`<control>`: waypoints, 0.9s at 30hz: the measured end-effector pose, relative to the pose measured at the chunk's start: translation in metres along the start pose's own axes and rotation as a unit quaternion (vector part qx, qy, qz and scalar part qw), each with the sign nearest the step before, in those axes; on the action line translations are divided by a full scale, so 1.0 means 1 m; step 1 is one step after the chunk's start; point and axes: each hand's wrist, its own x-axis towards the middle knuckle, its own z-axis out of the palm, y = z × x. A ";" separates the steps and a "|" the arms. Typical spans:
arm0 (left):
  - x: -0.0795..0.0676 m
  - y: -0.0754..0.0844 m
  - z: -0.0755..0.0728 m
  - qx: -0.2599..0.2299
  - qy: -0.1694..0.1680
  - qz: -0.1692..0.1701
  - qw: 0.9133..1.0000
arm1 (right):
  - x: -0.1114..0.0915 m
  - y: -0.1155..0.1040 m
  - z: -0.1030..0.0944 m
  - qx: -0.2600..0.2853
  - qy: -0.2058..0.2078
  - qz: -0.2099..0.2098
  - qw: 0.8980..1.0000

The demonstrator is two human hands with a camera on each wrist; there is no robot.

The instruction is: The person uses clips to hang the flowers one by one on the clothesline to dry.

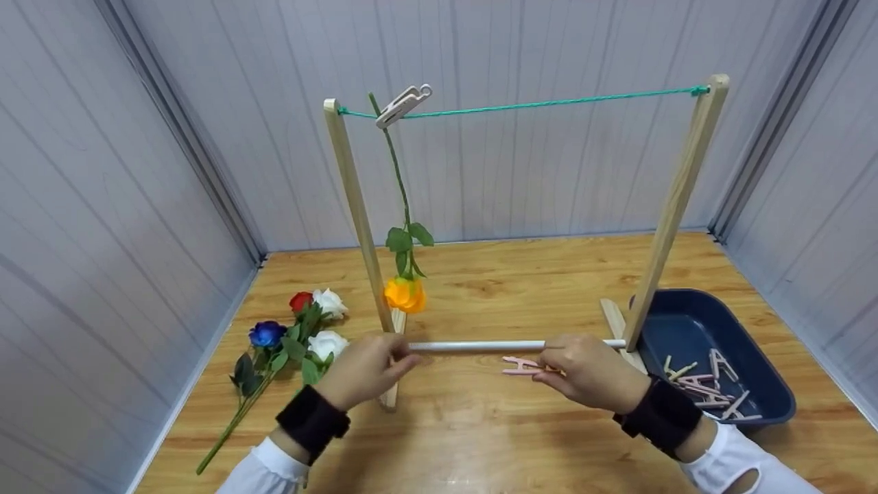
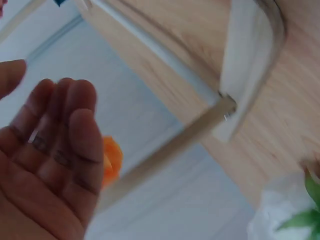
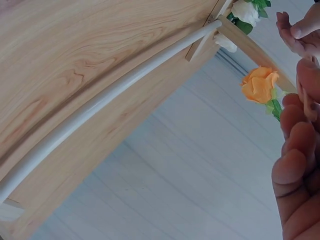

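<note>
My right hand (image 1: 590,370) pinches a pink clothespin (image 1: 519,367) between thumb and fingers, in front of the white crossbar (image 1: 473,346). My left hand (image 1: 363,367) hovers beside the left post with nothing in it; the left wrist view shows its fingers loosely bent. An orange rose (image 1: 405,295) hangs head down from the green line (image 1: 535,106). A pale clothespin (image 1: 403,106) clips its stem there, near the left end. Close to my left hand lie a white rose (image 1: 328,343), another white rose (image 1: 329,303), a blue rose (image 1: 267,334) and a red rose (image 1: 300,300).
Two wooden posts, left (image 1: 358,213) and right (image 1: 675,213), carry the line and stand on wooden feet. A dark blue basin (image 1: 713,298) at the right contains several clothespins (image 1: 706,391). Grey panels (image 1: 549,171) enclose the wooden table (image 1: 494,281).
</note>
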 end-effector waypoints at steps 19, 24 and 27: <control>-0.035 -0.060 -0.020 0.092 0.012 -0.212 0.973 | -0.008 0.000 0.002 -0.015 -0.013 0.009 1.000; -0.043 -0.068 -0.021 0.129 -0.013 -0.235 0.963 | -0.009 0.001 0.004 -0.012 -0.004 -0.004 1.000; -0.046 -0.071 -0.021 0.143 -0.008 -0.240 0.960 | -0.010 0.001 0.005 -0.009 -0.001 -0.006 1.000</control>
